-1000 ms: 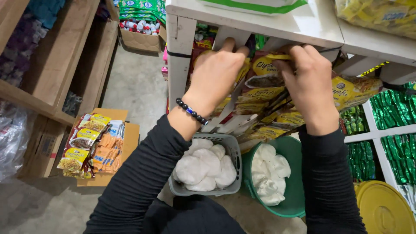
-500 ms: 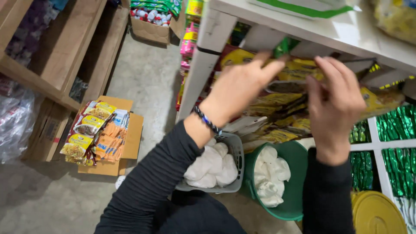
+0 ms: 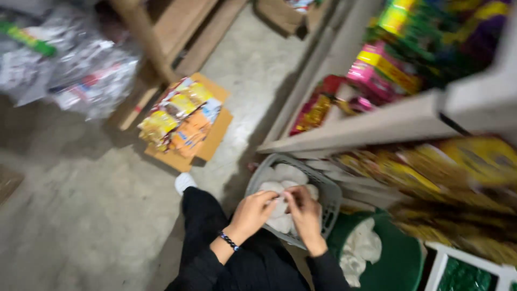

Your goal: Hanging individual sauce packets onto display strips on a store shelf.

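My two hands meet over a grey plastic basket (image 3: 318,186) filled with white, soft-looking bundles (image 3: 288,175). The basket sits on the floor just in front of my knees, near the centre of the view. My left hand (image 3: 253,210) and right hand (image 3: 306,211) are pressed close together, fingertips pinching one white bundle between them at the basket's near edge; blur hides exactly how the fingers grip. A dark beaded bracelet (image 3: 228,241) circles my left wrist. The basket looks well filled, so most of the handling here seems done, though I cannot tell whether this bundle is going in or coming out. At five o'clock, touching the basket, a green tub (image 3: 398,264) holds more white bundles. At three o'clock, a pale shelf (image 3: 377,126) carries yellow snack packets (image 3: 431,178). At ten o'clock, a flat cardboard box (image 3: 207,148) on the concrete floor (image 3: 81,215) holds orange and yellow packets.
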